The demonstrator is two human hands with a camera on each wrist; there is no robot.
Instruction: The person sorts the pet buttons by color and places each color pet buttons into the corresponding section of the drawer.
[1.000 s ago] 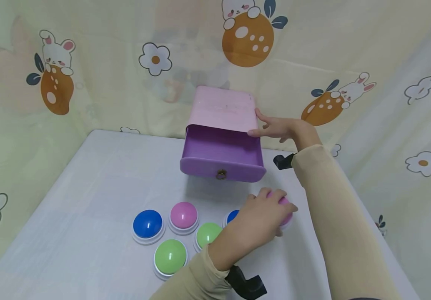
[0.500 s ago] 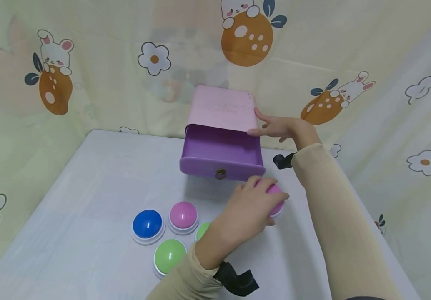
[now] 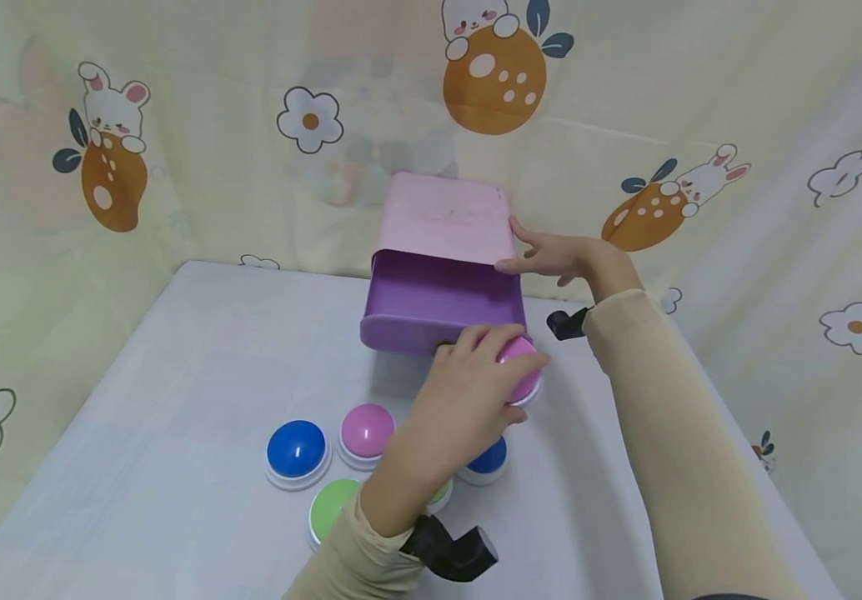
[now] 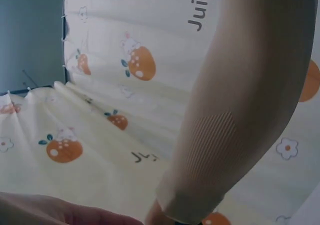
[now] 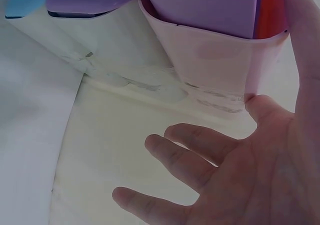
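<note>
My left hand (image 3: 461, 396) grips a pink dome button (image 3: 523, 379) with a white base, held up at the front right corner of the purple drawer (image 3: 401, 332). That drawer is pulled out of the pink cabinet (image 3: 446, 212), and its ring knob is mostly covered by my left fingers. My right hand (image 3: 569, 257) rests on the cabinet's right side, thumb and forefinger touching it. In the right wrist view the right hand's other fingers (image 5: 180, 160) stand spread away from the cabinet. The left wrist view shows mainly the right sleeve (image 4: 225, 110).
On the white table (image 3: 198, 400) stand a blue button (image 3: 296, 450), another pink button (image 3: 367, 431), a green button (image 3: 332, 507) and a second blue one (image 3: 487, 458). Another green button (image 3: 440, 495) is mostly hidden by my left arm. A printed curtain (image 3: 236, 192) hangs behind.
My left hand has carried the pink button up and leftward to the drawer's front, uncovering the blue button on the right. My right hand has stayed on the cabinet.
</note>
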